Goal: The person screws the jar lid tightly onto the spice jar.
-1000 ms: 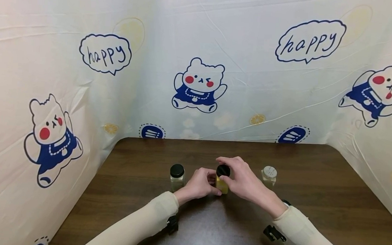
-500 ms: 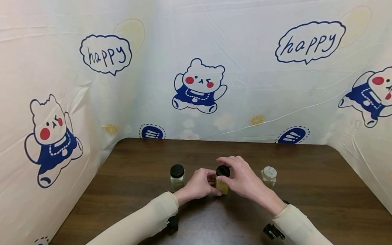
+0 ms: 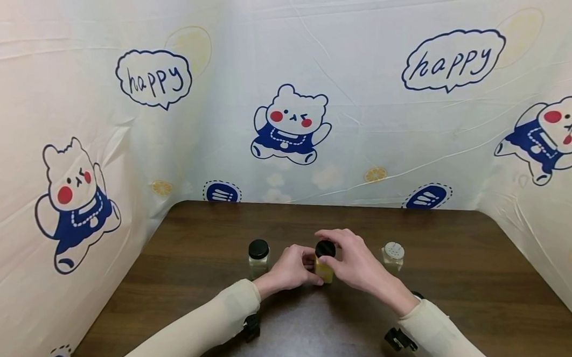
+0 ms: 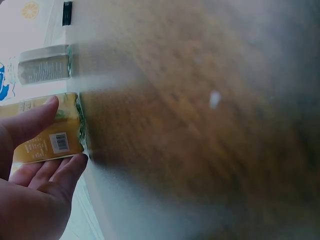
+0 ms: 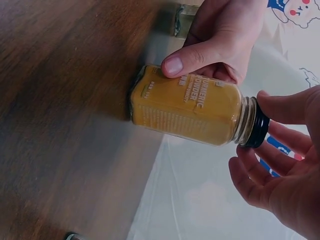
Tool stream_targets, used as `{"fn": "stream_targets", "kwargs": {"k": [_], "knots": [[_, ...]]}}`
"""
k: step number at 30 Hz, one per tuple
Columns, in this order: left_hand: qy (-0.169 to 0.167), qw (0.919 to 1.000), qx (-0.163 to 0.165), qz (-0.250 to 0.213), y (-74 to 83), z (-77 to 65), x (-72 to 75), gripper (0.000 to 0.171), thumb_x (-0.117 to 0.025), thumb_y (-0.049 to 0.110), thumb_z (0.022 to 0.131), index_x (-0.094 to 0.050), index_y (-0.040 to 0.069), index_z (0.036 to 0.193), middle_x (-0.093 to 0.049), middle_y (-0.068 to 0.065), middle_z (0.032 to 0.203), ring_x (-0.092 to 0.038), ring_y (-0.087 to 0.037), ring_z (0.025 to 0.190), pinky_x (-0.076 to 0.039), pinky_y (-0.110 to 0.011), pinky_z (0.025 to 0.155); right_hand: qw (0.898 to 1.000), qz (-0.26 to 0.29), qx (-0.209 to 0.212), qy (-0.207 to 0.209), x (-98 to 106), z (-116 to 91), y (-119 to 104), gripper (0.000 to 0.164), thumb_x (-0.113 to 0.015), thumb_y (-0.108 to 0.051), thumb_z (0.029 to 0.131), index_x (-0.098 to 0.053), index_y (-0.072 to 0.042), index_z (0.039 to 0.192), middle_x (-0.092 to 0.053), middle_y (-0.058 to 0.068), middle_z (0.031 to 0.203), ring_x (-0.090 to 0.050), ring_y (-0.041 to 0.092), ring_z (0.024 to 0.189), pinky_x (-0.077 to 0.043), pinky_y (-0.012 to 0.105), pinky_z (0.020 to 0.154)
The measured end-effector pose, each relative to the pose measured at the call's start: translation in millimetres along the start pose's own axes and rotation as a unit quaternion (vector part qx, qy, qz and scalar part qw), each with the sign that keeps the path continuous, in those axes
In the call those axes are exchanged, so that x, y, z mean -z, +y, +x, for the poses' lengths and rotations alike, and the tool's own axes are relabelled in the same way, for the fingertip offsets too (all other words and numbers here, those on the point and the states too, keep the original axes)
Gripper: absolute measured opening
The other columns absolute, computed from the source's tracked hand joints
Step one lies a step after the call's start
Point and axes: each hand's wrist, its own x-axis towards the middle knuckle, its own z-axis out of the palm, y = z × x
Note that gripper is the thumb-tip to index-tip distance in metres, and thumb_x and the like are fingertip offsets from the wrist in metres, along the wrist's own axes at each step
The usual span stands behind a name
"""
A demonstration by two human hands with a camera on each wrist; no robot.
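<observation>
Along the far left, pale fabric (image 3: 222, 89) printed with bears in blue clothes drops beside a dark brown wood-grain tabletop (image 3: 307, 336) and continues behind it. On the tabletop, the leftmost container is a clear glass jar with a black lid (image 3: 258, 257), upright, its contents pale; what they are cannot be told. Just to its right, the left hand (image 3: 290, 267), coming from a cream sleeve, is curled round the lower body of a square-sided clear glass jar of yellow powder (image 3: 326, 273), thumb on one face, fingers on the other. This jar stands upright near the middle of the tabletop. Its white lettering reads turmeric powder, and the yellow fills it about to the shoulder. Above that, the clear threaded neck shows under a round black screw cap (image 5: 259, 125). The right hand (image 3: 355, 260) is partly open, pinching that cap between thumb and fingertips, with other fingers loosely bent away from it. Farther right, near the right hand, stands a clear glass jar with a pale perforated top (image 3: 394, 252), its holes exposed; its contents are hard to make out.
</observation>
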Motion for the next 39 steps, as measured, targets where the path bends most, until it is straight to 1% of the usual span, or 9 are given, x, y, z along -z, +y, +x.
{"fn": "stream_targets", "kwargs": {"k": [5,8,15,21,27,32,35,37,39], "knots": [[-0.002,1.0,0.003,-0.002,0.6,-0.6,0.0,0.042,-0.094,0.004,0.079,-0.078,0.009,0.118,-0.078,-0.003,0.109,-0.075,-0.019,0.102,-0.061,-0.031,0.09,1.0,0.017,-0.01,-0.005,1.2,-1.5,-0.2,0.049,-0.08,-0.001,0.093,-0.066,-0.008,0.14,-0.068,0.008,0.132,-0.062,0.029,0.122,-0.058,0.049,0.095],[-0.001,1.0,0.003,-0.002,1.1,-0.8,-0.1,0.043,-0.093,0.004,0.079,-0.078,0.009,0.118,-0.078,-0.003,0.11,-0.075,-0.02,0.103,-0.061,-0.032,0.09,1.0,0.023,-0.012,-0.004,1.5,-1.9,-0.3,0.049,-0.079,-0.001,0.094,-0.066,-0.007,0.14,-0.068,0.01,0.132,-0.063,0.031,0.121,-0.058,0.052,0.095],[0.0,1.0,0.005,-0.006,1.9,-1.2,-0.8,0.043,-0.093,0.003,0.079,-0.077,0.008,0.119,-0.078,-0.004,0.11,-0.075,-0.02,0.103,-0.061,-0.031,0.09,1.0,0.01,-0.011,0.004,0.2,-3.0,-0.7,0.048,-0.081,-0.005,0.093,-0.066,-0.007,0.139,-0.069,0.01,0.131,-0.064,0.03,0.119,-0.058,0.051,0.093],[0.001,1.0,0.004,-0.008,2.7,-1.2,-0.6,0.041,-0.093,0.003,0.08,-0.077,0.008,0.117,-0.078,-0.003,0.108,-0.075,-0.018,0.102,-0.061,-0.031,0.089,1.0,0.005,-0.004,0.021,-1.7,-3.1,-0.2,0.047,-0.084,-0.008,0.091,-0.068,-0.006,0.135,-0.07,0.01,0.126,-0.067,0.028,0.112,-0.059,0.049,0.09],[0.002,1.0,0.003,-0.004,2.2,-0.9,-0.8,0.037,-0.094,0.003,0.079,-0.078,0.009,0.112,-0.079,-0.001,0.105,-0.075,-0.016,0.1,-0.061,-0.028,0.088,0.999,0.005,-0.005,0.035,-3.5,-2.9,1.5,0.052,-0.087,-0.011,0.089,-0.067,-0.004,0.136,-0.07,0.01,0.123,-0.067,0.026,0.105,-0.058,0.051,0.089],[0.003,1.0,0.003,0.003,2.2,-0.7,-0.9,0.035,-0.094,0.006,0.079,-0.079,0.012,0.11,-0.078,0.002,0.104,-0.075,-0.014,0.1,-0.06,-0.027,0.088,0.999,0.0,-0.002,0.035,-3.7,-4.6,4.4,0.057,-0.089,-0.018,0.088,-0.066,-0.007,0.138,-0.068,0.007,0.128,-0.065,0.027,0.113,-0.056,0.049,0.091],[0.002,1.0,0.001,0.002,1.7,-0.7,-1.0,0.037,-0.094,0.005,0.079,-0.079,0.012,0.112,-0.078,0.002,0.106,-0.075,-0.015,0.101,-0.06,-0.029,0.089,0.999,0.027,-0.005,0.026,-3.0,-8.0,8.9,0.059,-0.087,-0.019,0.091,-0.062,-0.01,0.144,-0.065,0.006,0.136,-0.06,0.029,0.124,-0.054,0.052,0.096],[0.002,1.0,0.0,-0.001,1.2,-0.7,-1.1,0.039,-0.094,0.004,0.079,-0.079,0.011,0.114,-0.078,0.0,0.107,-0.075,-0.016,0.102,-0.061,-0.031,0.09,0.998,0.065,-0.012,0.013,-2.0,-10.9,12.3,0.06,-0.082,-0.017,0.095,-0.057,-0.011,0.149,-0.062,0.006,0.142,-0.055,0.031,0.131,-0.052,0.057,0.099],[0.003,1.0,0.001,-0.004,0.9,-0.8,-0.9,0.042,-0.094,0.003,0.078,-0.078,0.01,0.116,-0.078,-0.001,0.108,-0.075,-0.018,0.103,-0.061,-0.032,0.091,0.993,0.117,-0.019,-0.004,-1.6,-13.3,16.6,0.061,-0.078,-0.012,0.098,-0.052,-0.011,0.154,-0.058,0.008,0.148,-0.051,0.032,0.137,-0.048,0.061,0.104]]}}
